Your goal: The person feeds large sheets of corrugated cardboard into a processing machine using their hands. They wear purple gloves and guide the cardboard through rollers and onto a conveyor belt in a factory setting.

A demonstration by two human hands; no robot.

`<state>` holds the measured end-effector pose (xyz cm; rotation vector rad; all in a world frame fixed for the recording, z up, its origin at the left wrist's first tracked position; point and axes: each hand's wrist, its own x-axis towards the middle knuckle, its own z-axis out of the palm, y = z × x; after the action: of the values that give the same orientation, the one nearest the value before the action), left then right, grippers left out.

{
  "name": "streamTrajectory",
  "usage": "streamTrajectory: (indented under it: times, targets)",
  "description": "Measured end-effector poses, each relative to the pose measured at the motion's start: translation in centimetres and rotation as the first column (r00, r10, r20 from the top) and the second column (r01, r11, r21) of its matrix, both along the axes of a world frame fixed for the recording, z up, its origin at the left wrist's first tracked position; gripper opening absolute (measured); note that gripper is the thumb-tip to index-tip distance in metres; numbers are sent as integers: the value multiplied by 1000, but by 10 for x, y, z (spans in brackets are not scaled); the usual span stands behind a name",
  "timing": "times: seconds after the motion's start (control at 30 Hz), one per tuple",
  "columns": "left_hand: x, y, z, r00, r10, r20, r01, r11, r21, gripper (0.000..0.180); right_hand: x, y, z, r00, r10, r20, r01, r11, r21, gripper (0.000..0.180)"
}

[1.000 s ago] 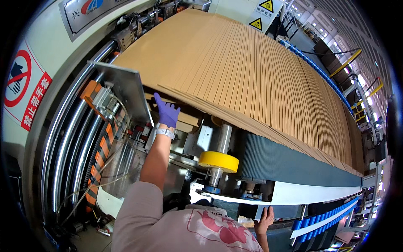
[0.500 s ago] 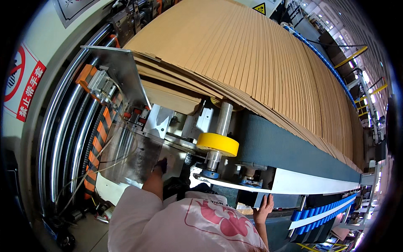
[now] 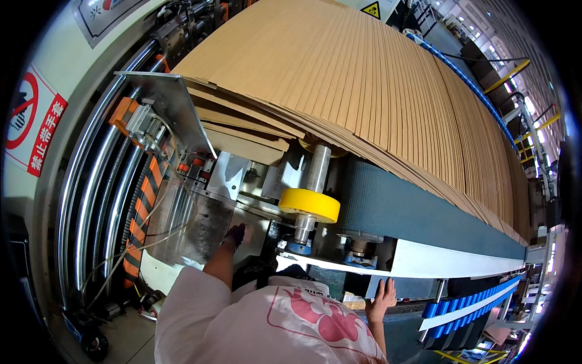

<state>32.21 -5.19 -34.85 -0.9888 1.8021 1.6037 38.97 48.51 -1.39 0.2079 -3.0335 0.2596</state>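
Note:
My left hand (image 3: 235, 235) is dark and in shadow, with its fingers apparently stretched out over a worn metal plate (image 3: 209, 227) on the machine. Nothing shows in it. To the right, my right hand (image 3: 381, 298) lies open, fingers extended, against the grey side panel (image 3: 412, 287) below a white rail (image 3: 448, 261). Between and beyond my hands, a yellow wheel (image 3: 309, 205) sits on a steel shaft (image 3: 318, 170). Behind it, a long row of brown cardboard sheets (image 3: 364, 91) leans overlapped above a dark green ribbed belt (image 3: 388, 188).
Left are steel rollers (image 3: 85, 176), an orange-and-black striped guard (image 3: 137, 224) and loose hoses. An upright metal plate (image 3: 176, 103) stands by the cardboard's near left corner. Blue rollers (image 3: 470, 306) line a rail at right. A wheeled foot (image 3: 94, 344) stands on the floor.
The view has shifted slightly, so the wheel and cardboard appear a little further left and up. Both hands stay in the same places.

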Motion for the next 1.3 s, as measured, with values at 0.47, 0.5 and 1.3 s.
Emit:
streamTrajectory:
  times: [0.47, 0.5, 1.3]
  targets:
    - [-38, 52, 7, 982, -100, 162, 96, 995, 30, 48, 6, 5, -4, 1000, -13, -11, 13, 1000, 5, 79]
    - [-26, 38, -15, 978, -48, 205, 35, 997, 68, 48, 4, 4, -2, 1000, 2, -18, -2, 1000, -6, 79]
    - [-22, 36, 10, 986, -26, 163, -16, 968, 251, 39, 0, 1, 0, 1000, -14, 6, 14, 1000, 19, 91]
